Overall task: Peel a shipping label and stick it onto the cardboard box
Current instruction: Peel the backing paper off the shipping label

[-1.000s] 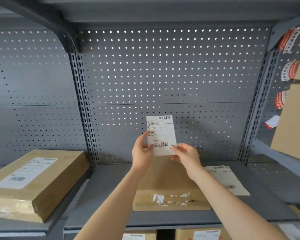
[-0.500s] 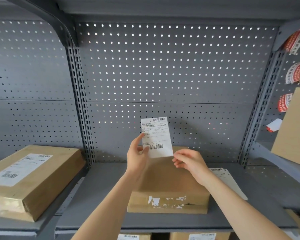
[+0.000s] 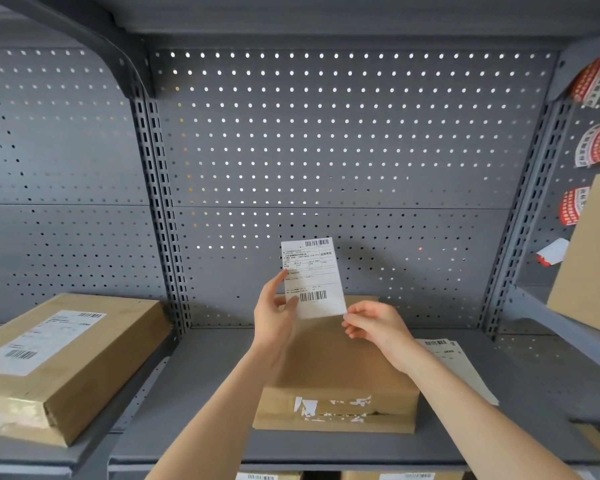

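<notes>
A white shipping label [image 3: 311, 277] with two barcodes is held upright in front of the pegboard, above a flat cardboard box [image 3: 340, 372] lying on the grey shelf [image 3: 201, 410]. My left hand [image 3: 274, 318] pinches the label's left edge between thumb and fingers. My right hand [image 3: 374, 322] has its fingertips at the label's lower right corner. The box's front face shows torn white label scraps. My forearms hide part of the box's top.
A labelled cardboard box [image 3: 49, 362] lies on the left shelf. A stack of label sheets [image 3: 454, 362] lies right of the middle box. More cardboard boxes [image 3: 589, 271] and red-and-white sticker rolls [image 3: 593, 147] sit at the right. A grey pegboard [image 3: 326, 150] backs the shelf.
The label has tilted slightly and its lower right corner now sits at my right fingertips. My right hand has shifted from the label's bottom edge toward that corner. The view drifted a little.
</notes>
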Motion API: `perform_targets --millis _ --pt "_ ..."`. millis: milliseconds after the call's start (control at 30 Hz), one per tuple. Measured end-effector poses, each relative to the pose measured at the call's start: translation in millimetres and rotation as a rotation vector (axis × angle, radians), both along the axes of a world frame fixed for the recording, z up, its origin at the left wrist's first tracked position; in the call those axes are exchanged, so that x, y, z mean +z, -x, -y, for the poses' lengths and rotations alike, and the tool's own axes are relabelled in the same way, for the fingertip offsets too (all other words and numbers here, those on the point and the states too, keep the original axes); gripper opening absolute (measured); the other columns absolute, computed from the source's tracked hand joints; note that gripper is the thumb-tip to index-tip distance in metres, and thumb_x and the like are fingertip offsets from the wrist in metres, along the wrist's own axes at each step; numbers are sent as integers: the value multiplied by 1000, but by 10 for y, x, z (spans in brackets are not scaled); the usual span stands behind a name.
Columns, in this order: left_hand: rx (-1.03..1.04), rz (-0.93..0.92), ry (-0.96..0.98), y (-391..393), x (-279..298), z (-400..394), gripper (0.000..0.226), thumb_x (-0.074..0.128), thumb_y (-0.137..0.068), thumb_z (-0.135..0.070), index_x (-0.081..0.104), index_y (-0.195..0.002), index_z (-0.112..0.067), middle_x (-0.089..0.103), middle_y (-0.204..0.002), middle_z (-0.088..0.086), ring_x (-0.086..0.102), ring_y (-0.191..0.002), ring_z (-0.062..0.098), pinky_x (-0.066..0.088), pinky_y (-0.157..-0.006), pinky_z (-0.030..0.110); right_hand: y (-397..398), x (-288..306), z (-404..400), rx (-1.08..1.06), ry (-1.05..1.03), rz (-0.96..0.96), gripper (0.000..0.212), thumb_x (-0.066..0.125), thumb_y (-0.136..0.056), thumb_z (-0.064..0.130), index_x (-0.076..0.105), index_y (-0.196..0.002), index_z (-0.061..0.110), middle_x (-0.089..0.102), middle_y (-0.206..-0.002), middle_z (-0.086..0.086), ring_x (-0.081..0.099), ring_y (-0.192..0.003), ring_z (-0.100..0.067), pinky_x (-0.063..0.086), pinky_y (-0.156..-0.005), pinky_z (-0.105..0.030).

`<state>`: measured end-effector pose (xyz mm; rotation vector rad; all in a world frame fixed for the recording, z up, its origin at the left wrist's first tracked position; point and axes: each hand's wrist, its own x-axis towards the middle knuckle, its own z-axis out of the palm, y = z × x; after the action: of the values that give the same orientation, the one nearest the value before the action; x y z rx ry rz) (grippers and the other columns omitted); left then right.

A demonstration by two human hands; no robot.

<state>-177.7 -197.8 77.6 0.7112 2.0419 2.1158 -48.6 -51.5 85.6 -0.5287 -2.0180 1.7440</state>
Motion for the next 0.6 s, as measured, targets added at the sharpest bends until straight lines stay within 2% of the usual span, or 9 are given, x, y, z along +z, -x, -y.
perform_targets --millis 133,300,400,467,533,600 --pt "-4 -13 2 8 -3 -4 49 53 -91 -6 50 -123 -44 63 -120 7 63 -91 17 45 -70 22 3 16 -4 7 0 1 9 63 -87 1 67 -94 0 71 -82 -14 67 -72 -20 56 -72 -29" --pt "15 -16 11 40 -29 -23 49 54 -90 -7 50 -128 -38 65 -114 4 63 -91 18 45 -71 24 15 33 11 3 0 -7 9 62 -87 0 68 -95 -1 69 -80 -14 66 -71 -20 57 -70 -27" --pt "19 -44 62 33 -15 -23 51 54 -89 -8 49 -134 -32 66 -107 -5 64 -88 11 48 -74 24 18 46 9 2 -4 -17 11 62 -87 0 67 -97 -3 69 -81 -15 65 -71 -20 58 -70 -27" --pt "0 -65 105 15 -4 -17 50 55 -90 -11 48 -136 -29 63 -121 -7 61 -100 10 46 -85 22 25 62 7 6 -23 -22 11 62 -87 1 68 -97 -2 69 -82 -14 66 -72 -19 58 -72 -27" --pt "2 -110 165 11 1 -17 45 59 -90 -15 52 -133 -28 55 -136 -5 53 -117 12 38 -96 20 40 80 5 12 -48 -25 11 62 -87 2 68 -96 0 70 -82 -14 66 -72 -19 58 -74 -29" --pt "28 -252 254 27 0 -33 36 63 -88 -17 61 -124 -25 47 -144 -5 41 -131 16 29 -101 19 65 104 -3 16 -78 -26 9 64 -87 4 69 -94 3 71 -83 -14 66 -73 -19 58 -78 -32"
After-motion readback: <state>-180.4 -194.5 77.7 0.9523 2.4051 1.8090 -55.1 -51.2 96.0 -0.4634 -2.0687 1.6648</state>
